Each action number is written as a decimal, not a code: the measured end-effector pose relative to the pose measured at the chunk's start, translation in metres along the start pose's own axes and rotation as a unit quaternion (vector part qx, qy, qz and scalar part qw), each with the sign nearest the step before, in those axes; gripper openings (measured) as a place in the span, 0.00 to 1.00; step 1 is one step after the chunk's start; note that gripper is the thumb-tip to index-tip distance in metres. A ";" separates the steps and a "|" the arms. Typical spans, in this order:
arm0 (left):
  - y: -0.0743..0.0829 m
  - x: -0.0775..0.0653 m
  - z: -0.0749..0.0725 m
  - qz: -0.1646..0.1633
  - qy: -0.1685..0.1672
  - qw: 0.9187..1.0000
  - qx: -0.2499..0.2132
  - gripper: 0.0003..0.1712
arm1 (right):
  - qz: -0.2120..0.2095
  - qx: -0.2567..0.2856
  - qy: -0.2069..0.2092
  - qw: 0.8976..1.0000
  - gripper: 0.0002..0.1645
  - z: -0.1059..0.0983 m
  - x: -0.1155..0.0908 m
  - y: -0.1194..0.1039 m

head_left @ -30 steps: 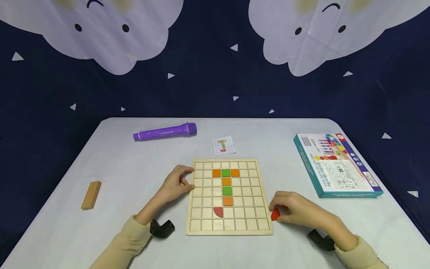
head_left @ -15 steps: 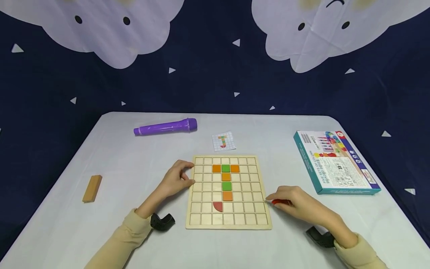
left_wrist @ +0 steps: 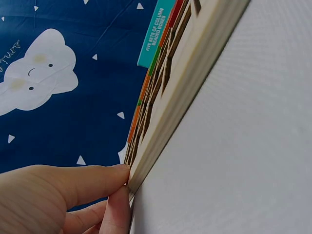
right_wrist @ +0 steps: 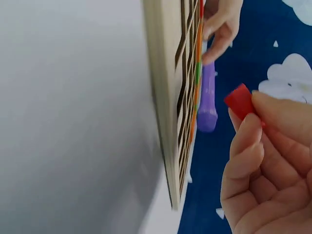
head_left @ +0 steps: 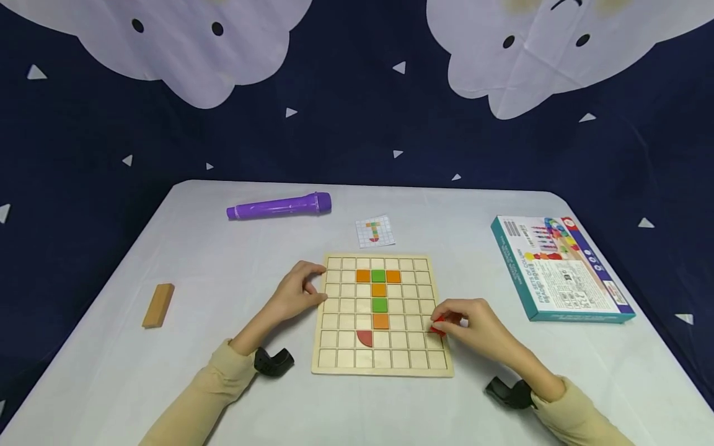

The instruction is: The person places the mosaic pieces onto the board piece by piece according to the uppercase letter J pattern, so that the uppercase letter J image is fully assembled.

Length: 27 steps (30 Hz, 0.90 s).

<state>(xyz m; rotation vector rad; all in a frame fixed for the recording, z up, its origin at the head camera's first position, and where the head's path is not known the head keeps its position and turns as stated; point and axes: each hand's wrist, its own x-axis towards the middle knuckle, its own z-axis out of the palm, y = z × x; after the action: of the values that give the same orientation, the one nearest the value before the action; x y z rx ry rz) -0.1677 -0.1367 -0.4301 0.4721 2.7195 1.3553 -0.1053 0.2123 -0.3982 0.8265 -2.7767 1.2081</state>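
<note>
A wooden grid board (head_left: 382, 373) lies on the white table. Orange squares (head_left: 380, 321) and green squares (head_left: 379, 305) form a T on it, with a red quarter-circle tile (head_left: 365, 338) at the lower left of the stem. My left hand (head_left: 292, 294) touches the board's left edge, thumb and index finger spread apart along it. Over the right edge of the board, my right hand (head_left: 474, 325) pinches a small red block (right_wrist: 240, 101) between thumb and fingers. In the right wrist view that block is raised off the board, partly covered by the fingertips.
A small pattern card (head_left: 375, 231) lies behind the board, showing a similar coloured T. A purple toy microphone (head_left: 279, 207) is at the back left, a wooden block (head_left: 158, 306) at the far left. To the right lies a teal-edged game box (head_left: 563, 269).
My right hand has lifted the red block from beside the board and moved left, over its right edge. The left hand stays at the left edge. The head view has shifted slightly.
</note>
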 end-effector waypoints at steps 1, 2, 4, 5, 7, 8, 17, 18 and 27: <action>0.000 0.000 0.000 0.000 0.000 1.000 0.000 0.30 | 0.009 0.018 -0.003 1.000 0.07 0.002 0.002 -0.002; 0.000 0.000 0.000 0.000 -0.001 1.000 0.000 0.30 | 0.017 0.032 -0.007 0.999 0.07 0.004 0.003 -0.003; 0.000 0.000 0.000 0.000 -0.002 1.000 0.001 0.30 | 0.026 0.054 -0.016 0.998 0.06 0.007 0.007 -0.006; 0.000 0.000 0.000 -0.001 -0.002 1.000 0.002 0.30 | 0.029 0.062 -0.020 0.997 0.06 0.009 0.008 -0.007; 0.000 0.000 -0.001 -0.001 -0.002 1.000 0.002 0.30 | 0.033 0.076 -0.029 0.996 0.05 0.013 0.011 -0.009; 0.000 0.000 -0.001 -0.002 -0.002 1.000 0.002 0.30 | 0.031 0.079 -0.031 0.996 0.05 0.015 0.012 -0.010; 0.000 0.001 -0.002 -0.001 -0.004 1.000 0.006 0.31 | 0.009 0.119 -0.060 0.991 0.05 0.028 0.021 -0.016; 0.000 0.001 -0.002 -0.001 -0.004 1.000 0.005 0.31 | 0.009 0.120 -0.061 0.991 0.05 0.030 0.022 -0.017; 0.000 0.002 -0.002 -0.006 -0.007 1.000 -0.004 0.31 | 0.056 0.162 -0.089 0.981 0.04 0.044 0.031 -0.025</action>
<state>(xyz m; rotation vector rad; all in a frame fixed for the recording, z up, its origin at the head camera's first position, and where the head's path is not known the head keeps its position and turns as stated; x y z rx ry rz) -0.1696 -0.1376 -0.4284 0.4615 2.7015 1.3540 -0.1119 0.1541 -0.4057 0.8421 -2.8386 1.7226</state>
